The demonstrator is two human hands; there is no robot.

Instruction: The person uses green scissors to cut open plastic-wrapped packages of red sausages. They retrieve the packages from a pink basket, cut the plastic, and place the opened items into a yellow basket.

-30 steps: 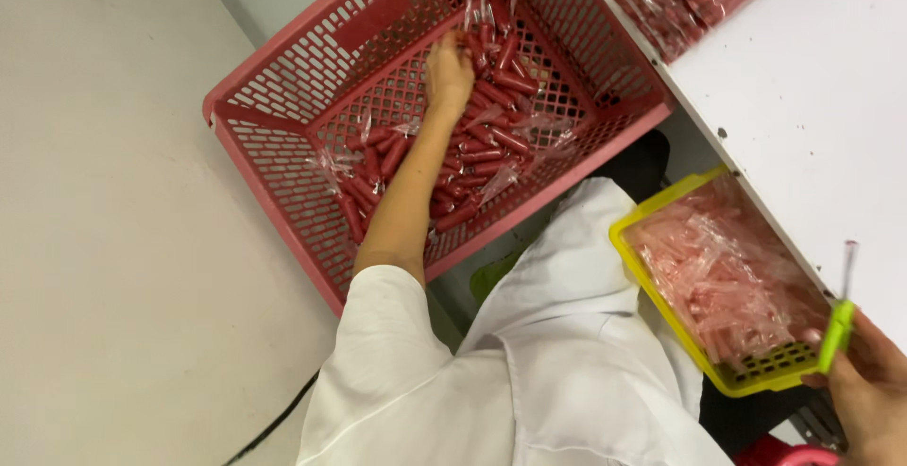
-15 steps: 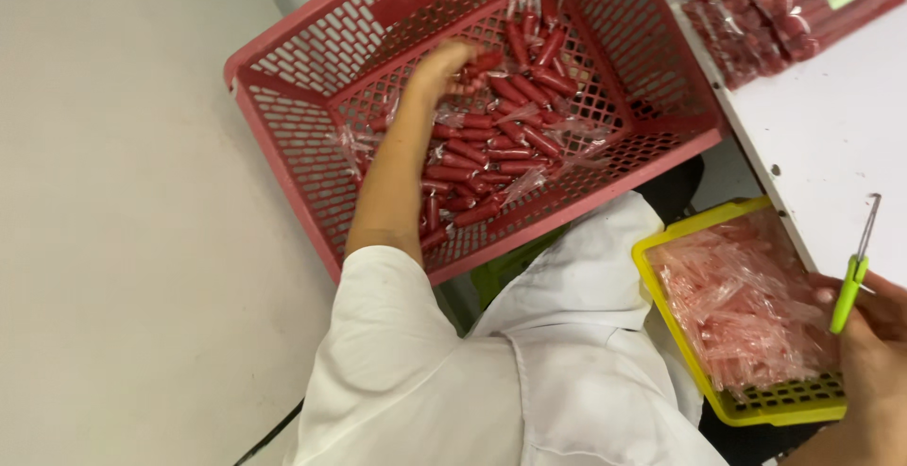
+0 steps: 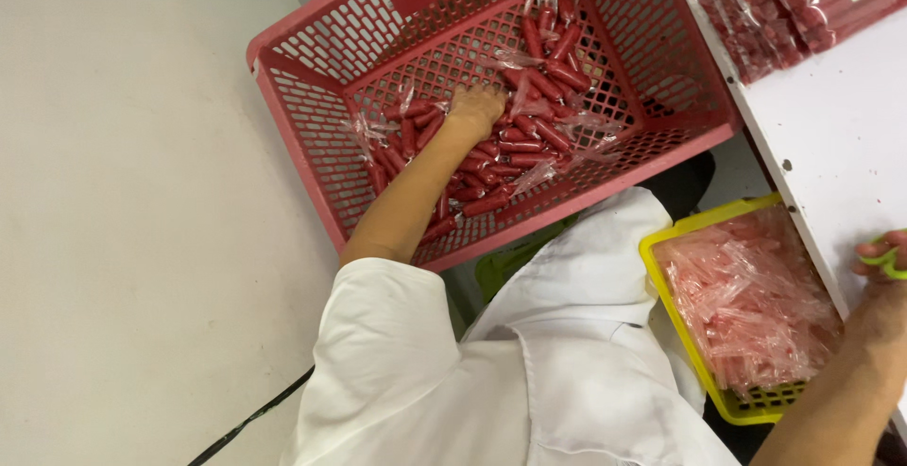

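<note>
Head view shows the left hand [image 3: 475, 107] down in the red basket [image 3: 312, 135], fingers curled into the pile of red wrapped sticks [image 3: 529, 135] at its middle; whether it grips one, I cannot tell. At the white table's [image 3: 831, 135] near edge the right hand [image 3: 883, 258] pinches a green tool [image 3: 888, 260], beside the yellow tray [image 3: 661, 268] of pink wrapped pieces

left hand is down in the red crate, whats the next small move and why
Probably close the fingers on a few sausages and lift. The left hand already rests knuckles-up on the wrapped red sausages in the red crate, though its grip is hidden. The right hand, at the table edge, holds something green.
</note>
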